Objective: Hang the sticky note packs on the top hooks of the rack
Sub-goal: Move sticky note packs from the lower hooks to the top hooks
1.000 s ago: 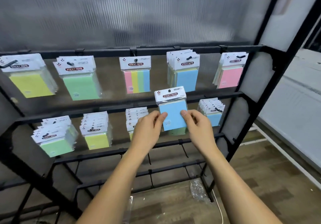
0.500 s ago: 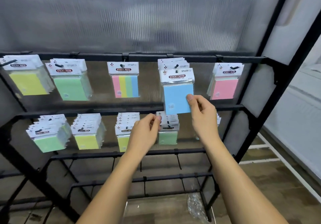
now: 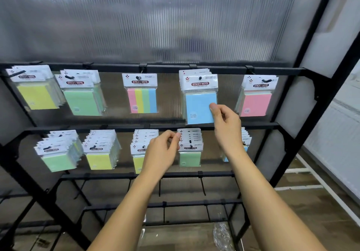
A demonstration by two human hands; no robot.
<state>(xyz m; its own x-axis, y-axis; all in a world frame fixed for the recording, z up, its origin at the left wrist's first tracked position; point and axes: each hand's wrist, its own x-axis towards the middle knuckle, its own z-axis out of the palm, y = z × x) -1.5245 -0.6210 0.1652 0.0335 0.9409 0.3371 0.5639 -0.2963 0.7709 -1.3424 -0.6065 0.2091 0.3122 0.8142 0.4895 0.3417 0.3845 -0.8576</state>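
A blue sticky note pack [image 3: 198, 104] hangs at the front of the fourth hook on the rack's top bar [image 3: 165, 68]. My right hand [image 3: 227, 123] pinches that pack's lower right edge between thumb and fingers. My left hand [image 3: 163, 153] hovers lower, in front of the second row, fingers loosely curled next to the header card of a green pack [image 3: 190, 156]; whether it touches the card I cannot tell. Other top hooks carry yellow [image 3: 36, 95], green [image 3: 81, 100], striped [image 3: 142, 99] and pink [image 3: 255, 102] packs.
The second bar [image 3: 116, 129] holds several stacks of green and yellow packs. Two lower bars [image 3: 214, 173] have bare hooks. A ribbed translucent panel backs the rack. The black side frame [image 3: 315, 102] stands at the right, with wood floor below.
The blue pack rose from in front of the second row to the top row's fourth hook. My left hand let go of it and stayed low; my right hand went up with it.
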